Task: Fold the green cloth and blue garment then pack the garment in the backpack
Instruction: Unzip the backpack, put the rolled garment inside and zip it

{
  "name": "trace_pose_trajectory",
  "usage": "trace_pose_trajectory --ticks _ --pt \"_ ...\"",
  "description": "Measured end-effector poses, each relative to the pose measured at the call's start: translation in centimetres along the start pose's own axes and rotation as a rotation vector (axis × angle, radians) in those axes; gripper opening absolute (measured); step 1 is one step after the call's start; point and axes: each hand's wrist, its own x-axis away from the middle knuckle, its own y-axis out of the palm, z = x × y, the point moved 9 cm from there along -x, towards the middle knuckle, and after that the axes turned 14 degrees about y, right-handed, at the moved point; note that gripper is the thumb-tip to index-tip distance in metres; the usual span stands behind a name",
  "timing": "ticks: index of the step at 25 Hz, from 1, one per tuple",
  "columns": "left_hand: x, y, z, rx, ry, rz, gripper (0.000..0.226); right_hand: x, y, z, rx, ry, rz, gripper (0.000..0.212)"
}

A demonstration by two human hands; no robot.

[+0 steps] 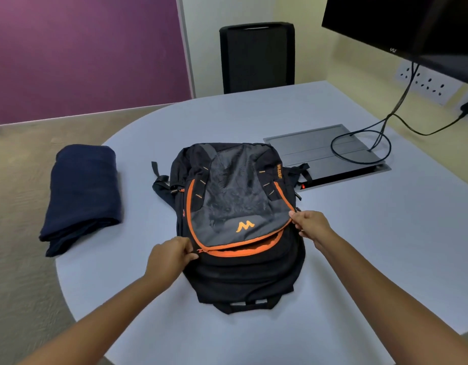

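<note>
Working the backpack [238, 222] zip now: I'm reading it as a soft, limp shell, lying flat on its back on the table [359, 259], so the fabric is going to buckle unless it's kept taut on both sides of the opening. Left hand [169, 259] is pinching the orange zipper track [235, 250] at its near-left end, fingers curled tight on the fabric; I can't tell if it's the pull tab or just the seam. Right hand [310, 227] is pinching the zip edge at the far-right corner of the flap, thumb and fingers closed on it, probably the slider, though it's too small to confirm. Between the two hands the front pocket is gaping partly open. Blue garment [82, 198] is sitting well off to the left of the left hand, folded into a thick soft stack near the table edge, hanging slightly over it. Judging it light and floppy, non-slippery; best taken under the fold with both hands so the layers aren't sliding apart. Green cloth isn't in view.
</note>
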Motion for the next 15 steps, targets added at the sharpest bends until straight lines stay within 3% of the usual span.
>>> trace_pose_trajectory --ticks 3,5,6,8,11,15 --pt "-0.1 1.8 -0.4 0.163 -0.073 -0.087 0.013 0.7 -0.2 -0.6 0.333 -0.152 0.265 0.019" --pt "0.0 2.8 -0.4 0.170 -0.064 -0.132 0.010 3.5 1.1 -2.6 0.544 -0.418 0.447 0.041" --pt "0.0 3.1 -0.4 0.161 -0.049 -0.145 0.010 5.0 3.1 -3.4 0.614 -0.572 0.422 0.049" --pt "-0.1 3.2 -0.2 0.115 -0.007 -0.141 0.008 7.3 8.3 -3.5 0.773 -0.773 0.197 0.062" --pt "-0.3 2.6 0.4 0.061 0.075 -0.078 0.011 8.4 15.4 -1.1 1.117 -0.849 -0.030 0.077" --pt "0.0 1.8 0.3 0.077 0.129 -0.017 0.016 7.5 18.9 -0.5 1.266 -0.899 -0.008 0.049"
